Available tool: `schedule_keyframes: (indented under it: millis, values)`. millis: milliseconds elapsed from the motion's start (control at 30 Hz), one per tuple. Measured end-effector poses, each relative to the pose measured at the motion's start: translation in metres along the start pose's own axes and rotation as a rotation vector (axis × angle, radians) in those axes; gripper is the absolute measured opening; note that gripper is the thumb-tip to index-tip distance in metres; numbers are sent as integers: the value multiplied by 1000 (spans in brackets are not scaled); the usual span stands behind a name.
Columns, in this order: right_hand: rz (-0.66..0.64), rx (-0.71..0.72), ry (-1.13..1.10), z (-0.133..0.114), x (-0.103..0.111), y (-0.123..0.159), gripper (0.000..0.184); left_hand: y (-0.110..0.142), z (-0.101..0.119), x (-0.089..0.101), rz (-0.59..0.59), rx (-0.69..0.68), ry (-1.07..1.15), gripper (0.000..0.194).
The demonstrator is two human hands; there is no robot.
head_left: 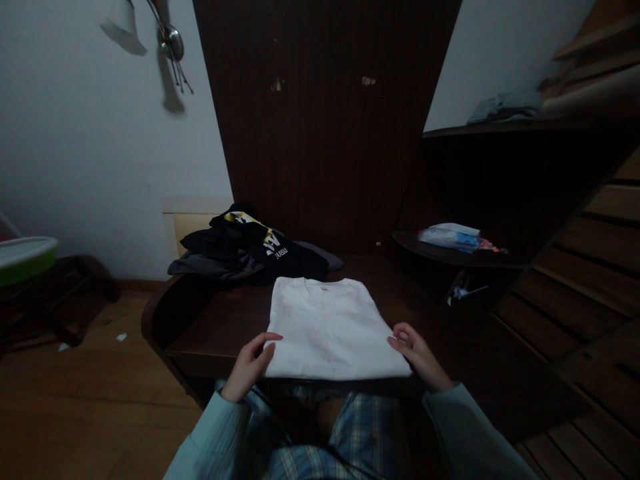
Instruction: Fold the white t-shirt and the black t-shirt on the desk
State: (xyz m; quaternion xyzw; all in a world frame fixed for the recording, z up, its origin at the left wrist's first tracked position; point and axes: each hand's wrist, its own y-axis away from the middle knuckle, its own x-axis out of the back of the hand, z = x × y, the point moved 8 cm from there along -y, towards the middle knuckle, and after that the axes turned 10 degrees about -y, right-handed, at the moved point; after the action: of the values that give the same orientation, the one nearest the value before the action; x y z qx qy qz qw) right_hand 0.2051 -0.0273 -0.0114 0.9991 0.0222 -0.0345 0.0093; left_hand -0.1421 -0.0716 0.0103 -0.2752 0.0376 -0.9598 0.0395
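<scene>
Head view: white shirt lies folded flat on the dark wood surface, neckline on the far side, bottom fold along the near edge. Left hand at the shirt's left side near the bottom corner, thumb and forefinger a narrow gap apart, touching the fabric; other fingers mostly hidden, can't tell if cloth is pinched. Right hand at the shirt's right side, also near the bottom corner, fingers curled, thumb close to forefinger at the shirt's edge; can't tell if it grips.

Pile of dark clothes, white and yellow print on it, sits just beyond the shirt and to its left. Dark wood panel stands behind the shirt. Right of the shirt and farther back, a small shelf holds a blue and white packet. Green tub on a dark stand, well left of the shirt. Wall lamp high up, beyond the shirt to the left. Plaid trousers on the near side, below the shirt's bottom fold.
</scene>
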Motion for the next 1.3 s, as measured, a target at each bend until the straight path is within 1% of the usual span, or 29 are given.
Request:
schedule_keyframes:
  millis: [133, 267, 333, 400, 500, 567, 600, 667, 700, 733, 767, 833, 900, 933, 967, 1000, 1067, 1100, 1200, 1300]
  values:
    - [-47, -2, 4, -3, -1, 4, 35, 5, -3, 3, 20, 13, 9, 29]
    - [-91, 51, 77, -8, -4, 6, 30, 11, -3, 4, 94, 6, -45, 27]
    - [-86, 104, 161, -10, -5, 6, 28, 13, -2, 4, 134, 10, -128, 27]
    - [-44, 185, 287, -12, -5, 8, 24, 15, 0, 4, 150, 11, -226, 27]
    - [34, 293, 526, -19, 0, 15, 20, 18, 9, 5, 103, -19, -360, 28]
    - [16, 314, 656, -25, 1, 17, 22, 18, 19, 11, 88, -52, -480, 29]
    - [-5, 319, 702, -31, 1, 17, 23, 16, 26, 15, 101, -81, -546, 29]
    - [-42, 343, 763, -49, -3, 12, 25, 9, 45, 23, 148, -167, -663, 29]
    - [-36, 370, 787, -61, -6, 7, 25, 3, 56, 23, 161, -220, -708, 30]
    - [-40, 410, 805, -74, -13, 1, 26, -5, 66, 19, 156, -270, -747, 31]
    - [-57, 439, 824, -85, -23, -7, 28, -14, 75, 12, 127, -314, -793, 32]
    - [-144, 464, 882, -96, -50, -25, 35, -36, 88, -9, 30, -383, -890, 35]
    - [-312, 450, 987, -89, -84, -42, 39, -57, 90, -35, -98, -405, -979, 39]
    - [-381, 433, 1045, -80, -98, -49, 40, -67, 87, -43, -125, -379, -1020, 42]
    - [-397, 404, 1109, -70, -107, -56, 44, -76, 81, -49, -120, -336, -1053, 45]
    - [-355, 364, 1167, -61, -110, -64, 49, -84, 74, -51, -96, -276, -1077, 50]
    - [-247, 268, 1241, -41, -106, -75, 60, -93, 56, -52, -48, -176, -1093, 56]
    - [-222, 224, 1257, -32, -103, -78, 62, -96, 46, -53, -41, -137, -1088, 58]
    - [-230, 164, 1269, -14, -98, -79, 64, -98, 28, -54, -35, -114, -1081, 63]
    - [-237, 161, 1272, -14, -97, -78, 64, -98, 25, -55, -29, -139, -1083, 64]
